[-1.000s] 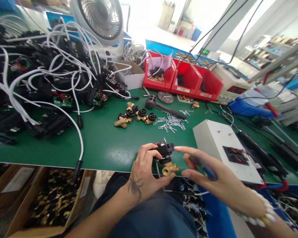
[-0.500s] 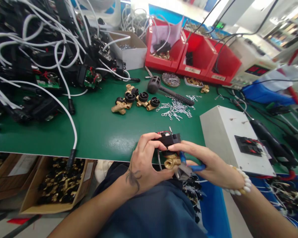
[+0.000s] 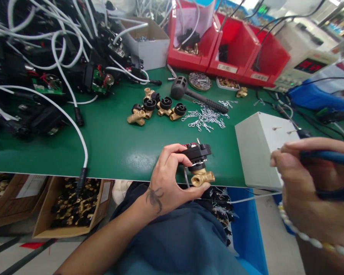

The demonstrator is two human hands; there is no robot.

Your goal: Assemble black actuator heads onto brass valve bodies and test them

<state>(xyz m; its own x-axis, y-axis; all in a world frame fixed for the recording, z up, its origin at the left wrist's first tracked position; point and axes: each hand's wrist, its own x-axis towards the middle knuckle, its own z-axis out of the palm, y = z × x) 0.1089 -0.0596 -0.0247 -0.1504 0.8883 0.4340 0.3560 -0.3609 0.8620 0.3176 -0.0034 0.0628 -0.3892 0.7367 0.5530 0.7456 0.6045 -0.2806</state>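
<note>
My left hand [image 3: 168, 173] is closed around a brass valve [image 3: 202, 178] with a black actuator housing [image 3: 197, 152] on top. Its fingers rest on the housing and its thumb presses under the brass body. A thin silver wire clip shows at the black neck between the two. At the right, my right hand [image 3: 312, 191] is raised over the edge of a grey box [image 3: 258, 152], apart from the valve. It grips blue-handled pliers [image 3: 329, 156], whose jaws are out of sight.
Silver wire clips [image 3: 208, 117], a black mallet [image 3: 199, 97] and several brass valves [image 3: 164, 107] lie on the green bench. Behind them stand red bins [image 3: 233, 53]. Cabled black units [image 3: 46, 84] crowd the left. Below is a carton [image 3: 71, 206] of brass parts.
My right hand has moved away from the valve to the right and up, taking the blue-handled pliers with it. My left hand still holds the valve in nearly the same spot.
</note>
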